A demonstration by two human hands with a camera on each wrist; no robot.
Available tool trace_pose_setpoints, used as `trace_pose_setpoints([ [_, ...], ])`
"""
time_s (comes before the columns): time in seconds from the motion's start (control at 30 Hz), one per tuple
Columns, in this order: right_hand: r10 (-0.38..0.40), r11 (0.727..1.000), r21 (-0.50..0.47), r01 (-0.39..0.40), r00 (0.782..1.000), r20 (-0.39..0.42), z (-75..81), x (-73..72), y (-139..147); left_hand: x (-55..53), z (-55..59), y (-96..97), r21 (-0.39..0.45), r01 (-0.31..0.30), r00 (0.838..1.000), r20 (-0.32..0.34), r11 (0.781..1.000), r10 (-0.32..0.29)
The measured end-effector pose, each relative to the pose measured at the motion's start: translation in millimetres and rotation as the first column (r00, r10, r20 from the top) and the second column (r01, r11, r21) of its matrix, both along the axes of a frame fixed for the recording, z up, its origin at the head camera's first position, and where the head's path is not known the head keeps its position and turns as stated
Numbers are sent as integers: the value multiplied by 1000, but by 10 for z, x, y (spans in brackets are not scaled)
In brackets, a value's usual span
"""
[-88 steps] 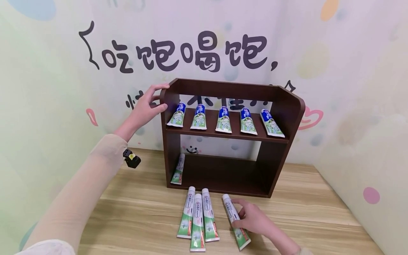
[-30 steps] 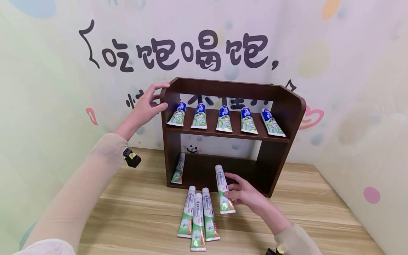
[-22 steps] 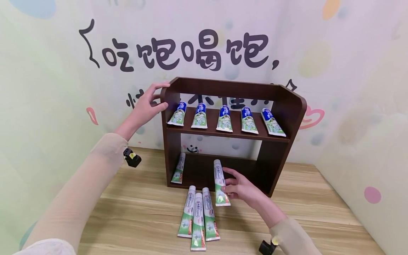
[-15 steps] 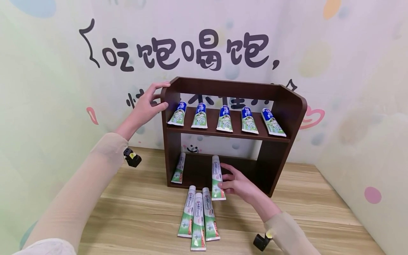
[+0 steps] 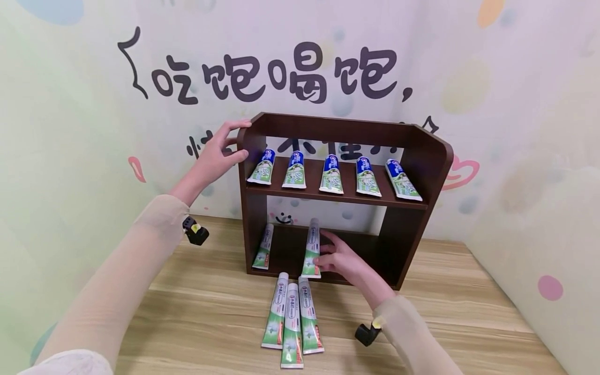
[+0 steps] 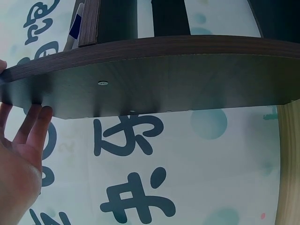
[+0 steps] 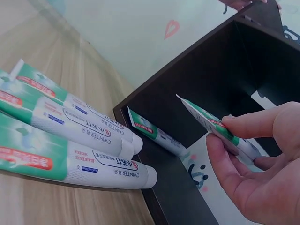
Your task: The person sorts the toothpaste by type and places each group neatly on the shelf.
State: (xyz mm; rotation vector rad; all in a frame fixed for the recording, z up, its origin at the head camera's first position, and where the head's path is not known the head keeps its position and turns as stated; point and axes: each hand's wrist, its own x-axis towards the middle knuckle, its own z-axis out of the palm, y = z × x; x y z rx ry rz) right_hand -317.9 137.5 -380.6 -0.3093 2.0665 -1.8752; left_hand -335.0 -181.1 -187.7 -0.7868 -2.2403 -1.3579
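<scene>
Right hand (image 5: 342, 259) pinches toothpaste tube (image 5: 310, 251) at its 9 o'clock, by lower bay of rack (image 5: 337, 130). Left hand (image 5: 217, 156) rests fairly straight-fingered on rack's 10 o'clock corner, tube at its 4–5 o'clock.

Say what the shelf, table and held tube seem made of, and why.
Shelf: probably wood or laminated board, dark, satin; fine grain along its edge.
Table: wood or printed laminate, apparently low sheen; streaky grain.
Held tube: likely plastic or laminate, smooth, slightly shiny; flat, thin end.
</scene>
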Motion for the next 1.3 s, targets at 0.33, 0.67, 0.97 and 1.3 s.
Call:
trace_pose_setpoints([
  [0.33, 23, 999, -32, -25, 998, -61, -135, -190, -68, 4, -2, 9, 9, -1, 1000, -6, 1000, 1],
  [0.67, -27, 996, -92, 13, 988, -149, -356, -410, -242, -14, -5, 9, 9, -10, 1000, -11, 1000, 10],
  [0.97, -42, 994, -111, 21, 979, -199, -429, -560, -380, -273, -126, -68, 15, -2, 1000, -29, 1000, 2],
  [1.3, -43, 998, -53, 32, 971, -235, -485, -669, -461, -295, -136, -92, -3, -22, 999, -46, 1000, 22],
])
